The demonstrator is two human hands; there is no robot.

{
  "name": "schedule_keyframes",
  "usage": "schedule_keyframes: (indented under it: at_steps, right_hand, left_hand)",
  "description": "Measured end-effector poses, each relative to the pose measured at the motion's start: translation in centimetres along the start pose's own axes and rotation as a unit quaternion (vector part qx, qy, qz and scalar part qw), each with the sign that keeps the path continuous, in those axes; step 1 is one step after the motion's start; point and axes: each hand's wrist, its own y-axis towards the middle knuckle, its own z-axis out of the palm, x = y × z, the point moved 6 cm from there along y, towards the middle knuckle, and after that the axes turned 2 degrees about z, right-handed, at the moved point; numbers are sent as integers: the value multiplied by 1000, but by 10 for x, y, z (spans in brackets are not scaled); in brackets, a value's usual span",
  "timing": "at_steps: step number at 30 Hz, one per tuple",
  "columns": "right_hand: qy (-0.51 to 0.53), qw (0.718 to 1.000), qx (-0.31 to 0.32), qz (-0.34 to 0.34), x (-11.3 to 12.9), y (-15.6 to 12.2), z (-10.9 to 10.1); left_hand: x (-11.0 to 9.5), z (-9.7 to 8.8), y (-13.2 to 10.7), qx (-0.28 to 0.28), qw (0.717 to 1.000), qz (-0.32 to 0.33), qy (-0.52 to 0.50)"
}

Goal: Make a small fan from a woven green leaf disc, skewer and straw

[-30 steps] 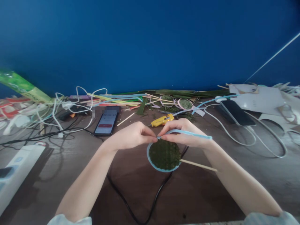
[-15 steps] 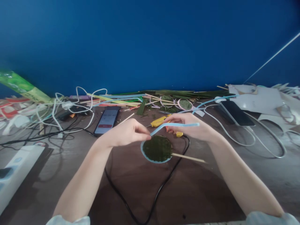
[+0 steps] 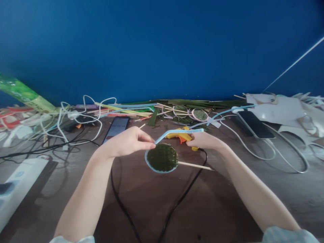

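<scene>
Holding a half-trimmed leaf fan up over the brown tabletop (image 3: 227,202), I have risks at several scales, and the widest is the black cord (image 3: 182,197) looping across the table under my forearms: if my right arm drags it, I judge it could jerk the yellow glue gun (image 3: 180,135) it seems to feed. My right hand (image 3: 205,141) is closed around that gun's handle behind the fan; its nozzle is hidden from me, so I cannot tell how near it sits to my skin or to the trim, and a hot tip or a stray drip could burn a finger or smear the leaf. The woven green disc (image 3: 162,157) hangs just above the table between my hands, its wooden stick (image 3: 194,165) pointing right and free in the air; it is held only by my left hand (image 3: 128,141), narrowed to a pinch at its upper rim, so a small slip would probably let the disc swing or drop. Smallest of all, the pale blue strip (image 3: 181,132) runs around the rim, but its loose tail springs up and away to the right; if my pinch eases before that stretch is fixed, I expect it to lift off the edge. The smartphone (image 3: 116,127) and tangled white cables (image 3: 76,118) lie near behind.
</scene>
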Motion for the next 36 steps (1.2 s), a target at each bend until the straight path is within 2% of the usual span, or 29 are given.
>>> schedule_keyframes:
  at_steps: [4,7,11,14,20,23,25,32,36]
  right_hand:
    - [64,998,-1,5,1,-3,-9]
    - [179,984,21,-15,6,-7,-15]
    - [371,925,21,-74,13,-18,-30]
    - [448,886,23,-115,11,-25,-40]
    - [468,859,85,-189,9,-30,-42]
    - [498,842,88,-189,8,-30,-41]
    - [498,843,93,-179,9,-31,-40]
    - [519,815,156,-204,26,-42,-36]
    - [516,813,162,-216,32,-45,-34]
  left_hand:
    - [5,-6,-2,-15,1000,-8,7]
    - [6,-10,-4,-32,999,-11,14]
    - [3,-13,-6,-47,999,-9,11]
    - [-3,-13,-8,-53,999,1,8]
    - [-7,-14,-10,-60,998,10,9]
    - [-7,-15,-10,-67,998,10,19]
    - [-6,-16,-10,-72,997,8,26]
    - [-7,-15,-12,-81,996,-8,49]
    - [-9,-14,-13,-84,995,-8,55]
